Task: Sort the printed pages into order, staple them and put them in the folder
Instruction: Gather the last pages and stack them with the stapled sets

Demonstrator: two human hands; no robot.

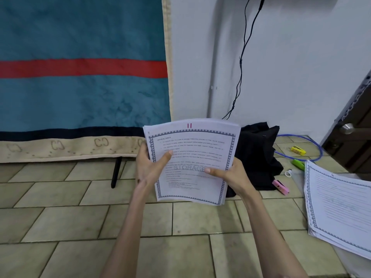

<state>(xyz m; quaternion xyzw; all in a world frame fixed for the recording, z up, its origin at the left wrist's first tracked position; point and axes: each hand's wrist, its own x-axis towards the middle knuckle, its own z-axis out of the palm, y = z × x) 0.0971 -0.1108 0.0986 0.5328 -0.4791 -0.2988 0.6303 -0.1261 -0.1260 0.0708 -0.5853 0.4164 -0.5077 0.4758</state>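
Observation:
I hold a stack of printed pages (192,153) upright above the tiled floor. The top sheet has a patterned border, a red "11" at its head and a faint "STORAGE" watermark. My left hand (149,167) grips the stack's left edge with the thumb on the front. My right hand (230,174) grips its lower right edge, thumb across the page. A second pile of bordered pages (339,207) lies on the floor at the right. No folder is recognisable in view. A pink item (281,187), maybe a stapler, lies beside that pile.
A black bag (259,155) sits on the floor behind the held pages. Yellow (298,150) and green (298,164) small items and a blue cable loop (313,149) lie near a dark door (353,137). A teal blanket (80,77) hangs at the left; a black cord (241,67) runs down the wall.

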